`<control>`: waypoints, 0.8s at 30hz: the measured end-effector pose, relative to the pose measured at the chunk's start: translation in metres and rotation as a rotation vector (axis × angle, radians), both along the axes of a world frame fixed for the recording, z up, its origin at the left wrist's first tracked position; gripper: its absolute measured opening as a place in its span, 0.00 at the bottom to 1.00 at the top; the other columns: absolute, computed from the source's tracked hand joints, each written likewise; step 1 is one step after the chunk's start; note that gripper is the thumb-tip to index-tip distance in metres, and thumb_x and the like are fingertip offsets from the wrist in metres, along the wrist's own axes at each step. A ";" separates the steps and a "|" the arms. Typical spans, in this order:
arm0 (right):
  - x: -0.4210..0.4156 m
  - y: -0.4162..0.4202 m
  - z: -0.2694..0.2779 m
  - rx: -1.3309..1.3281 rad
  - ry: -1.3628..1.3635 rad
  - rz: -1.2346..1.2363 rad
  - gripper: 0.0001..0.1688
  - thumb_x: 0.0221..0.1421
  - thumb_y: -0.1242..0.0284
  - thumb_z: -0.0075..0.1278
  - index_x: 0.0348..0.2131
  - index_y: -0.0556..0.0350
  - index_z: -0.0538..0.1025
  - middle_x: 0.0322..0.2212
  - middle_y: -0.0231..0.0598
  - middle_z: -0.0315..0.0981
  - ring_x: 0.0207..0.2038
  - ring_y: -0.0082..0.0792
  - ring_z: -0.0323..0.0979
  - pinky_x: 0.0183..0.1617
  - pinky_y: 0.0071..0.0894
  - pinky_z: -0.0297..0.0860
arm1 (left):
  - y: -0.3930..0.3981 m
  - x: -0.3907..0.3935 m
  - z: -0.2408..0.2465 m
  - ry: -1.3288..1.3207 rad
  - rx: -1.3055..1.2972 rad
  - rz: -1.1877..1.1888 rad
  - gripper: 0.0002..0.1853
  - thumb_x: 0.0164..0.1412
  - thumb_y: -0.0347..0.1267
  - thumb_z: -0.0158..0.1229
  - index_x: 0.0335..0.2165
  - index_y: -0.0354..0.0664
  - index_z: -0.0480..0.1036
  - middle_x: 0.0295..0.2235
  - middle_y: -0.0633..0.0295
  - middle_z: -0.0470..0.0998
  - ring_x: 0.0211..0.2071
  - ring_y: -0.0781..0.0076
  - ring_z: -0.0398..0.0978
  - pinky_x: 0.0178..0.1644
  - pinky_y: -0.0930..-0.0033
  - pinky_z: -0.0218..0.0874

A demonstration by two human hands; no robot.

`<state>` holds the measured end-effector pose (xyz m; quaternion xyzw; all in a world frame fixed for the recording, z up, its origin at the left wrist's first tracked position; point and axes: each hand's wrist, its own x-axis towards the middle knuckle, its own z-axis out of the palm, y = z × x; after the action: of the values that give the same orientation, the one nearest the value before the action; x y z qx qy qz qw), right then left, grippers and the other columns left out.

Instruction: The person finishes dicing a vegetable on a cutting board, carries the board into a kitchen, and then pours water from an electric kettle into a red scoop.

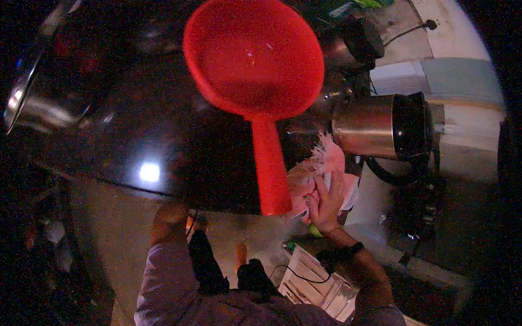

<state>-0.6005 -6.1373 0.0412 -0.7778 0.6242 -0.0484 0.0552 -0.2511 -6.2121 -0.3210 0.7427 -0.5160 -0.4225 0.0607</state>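
My right hand (328, 201) lies over a pink cloth (334, 157) with a frayed edge, fingers bent onto it, at the right side of a dark glossy counter (134, 138). Just left of this hand is the handle of a red plastic dipper (255, 61). Its round bowl faces up, and the handle end reaches the counter's front edge. Whether the dipper rests on the counter cannot be told. My left forearm shows at the front edge, but the left hand itself is not in view.
A metal electric kettle (363, 126) with a black end stands right of the cloth. Far left is a shiny metal vessel (53, 110) in shadow. Below the counter, a pale slatted wooden piece (318, 285) and a black cord (304, 279) lie near my legs. A bright light reflects off the counter.
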 end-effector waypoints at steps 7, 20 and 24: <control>0.020 -0.016 -0.022 -0.005 -0.078 0.016 0.35 0.51 0.60 0.54 0.57 0.51 0.68 0.61 0.65 0.50 0.64 0.66 0.49 0.63 0.68 0.46 | -0.015 0.017 -0.041 -0.043 0.137 0.022 0.10 0.53 0.31 0.53 0.27 0.39 0.79 0.20 0.56 0.74 0.21 0.62 0.72 0.24 0.62 0.63; 0.015 -0.028 -0.004 -0.037 -0.016 -0.012 0.35 0.50 0.60 0.54 0.58 0.44 0.68 0.62 0.58 0.50 0.64 0.64 0.48 0.63 0.64 0.48 | 0.140 0.036 0.040 0.165 0.171 0.174 0.09 0.51 0.29 0.53 0.25 0.38 0.80 0.16 0.59 0.72 0.17 0.65 0.70 0.20 0.63 0.60; 0.012 -0.024 0.016 -0.033 0.033 -0.032 0.33 0.50 0.63 0.53 0.57 0.42 0.69 0.61 0.57 0.52 0.61 0.65 0.51 0.62 0.60 0.50 | 0.223 0.044 0.113 0.224 0.214 0.316 0.09 0.50 0.28 0.54 0.24 0.38 0.80 0.15 0.60 0.72 0.15 0.66 0.69 0.18 0.64 0.60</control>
<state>-0.5883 -6.1614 0.0570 -0.7693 0.6364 -0.0468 0.0310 -0.2069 -5.9895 -0.2081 0.7648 -0.3355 -0.5401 0.1038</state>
